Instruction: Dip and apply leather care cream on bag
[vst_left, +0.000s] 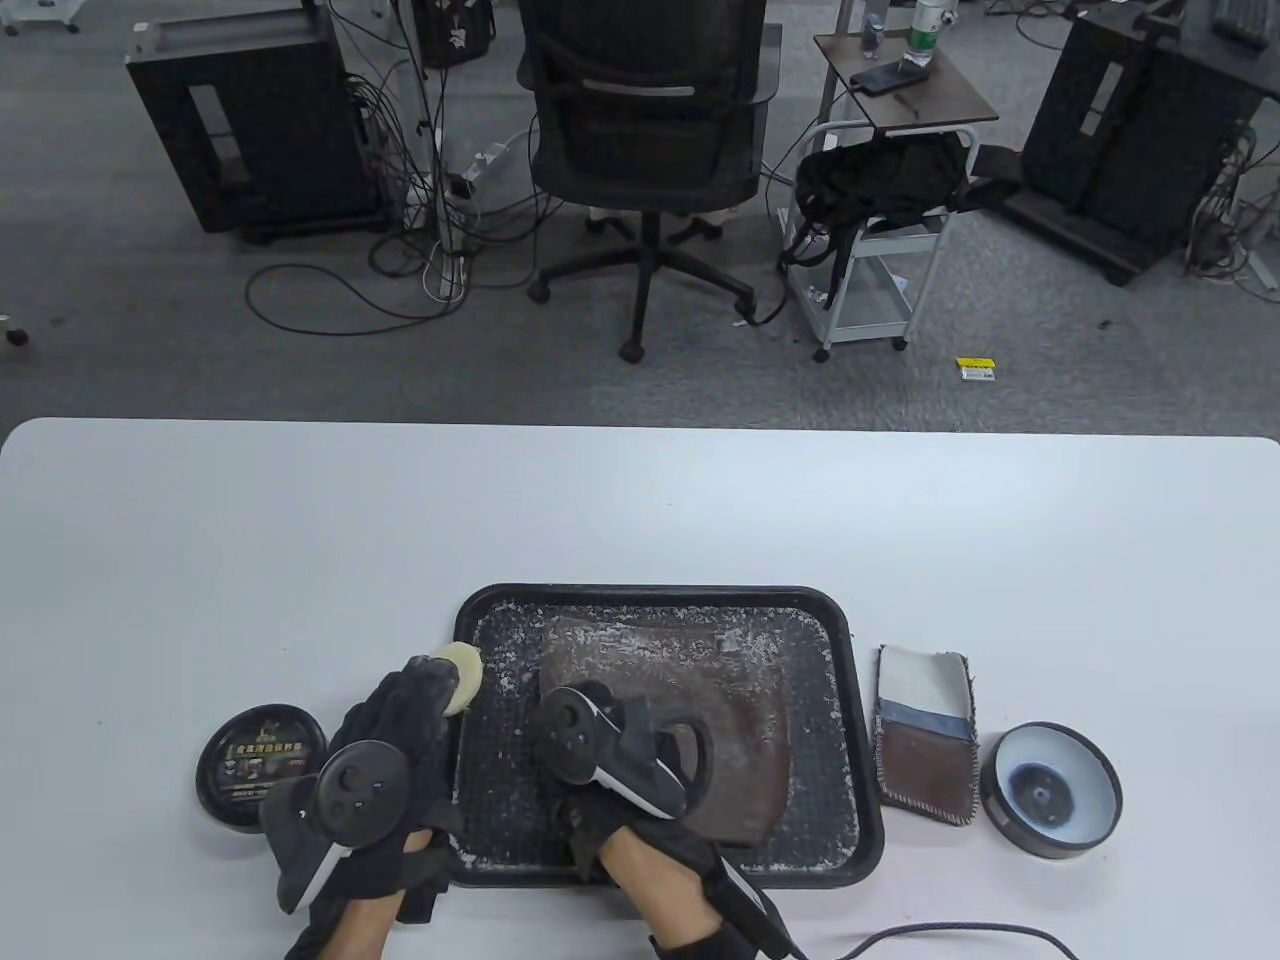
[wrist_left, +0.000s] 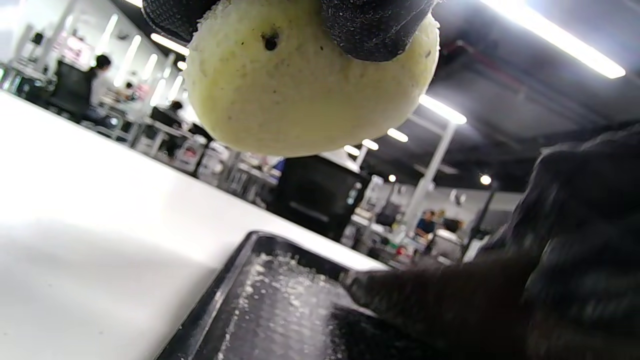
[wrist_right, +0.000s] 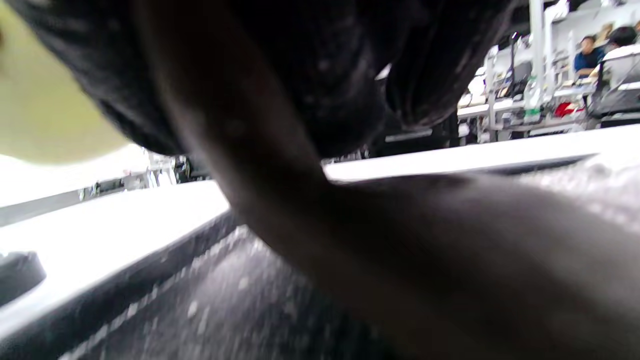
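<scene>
Table view shows the left hand (vst_left: 400, 740) pinching a pale yellow sponge (vst_left: 460, 677) over the left rim of the black tray (vst_left: 860, 700), fingers clamped on it. The brown leather bag (vst_left: 740, 720) lies flat in the tray, dusted with white residue. The right hand (vst_left: 610, 790) rests on the bag's near left part; whether its fingers grip or merely press cannot be told, as the tracker hides them. The open cream tin (vst_left: 1050, 790) stands well apart at the right, beyond a leather swatch (vst_left: 925, 740); its lid (vst_left: 262, 765) sits left of the tray.

Judgement: the sponge is poised to apply. Recommended: hold the bag steady, lower the sponge flat, work in small overlapping circles with light pressure, and avoid dragging tray grit onto the leather.
</scene>
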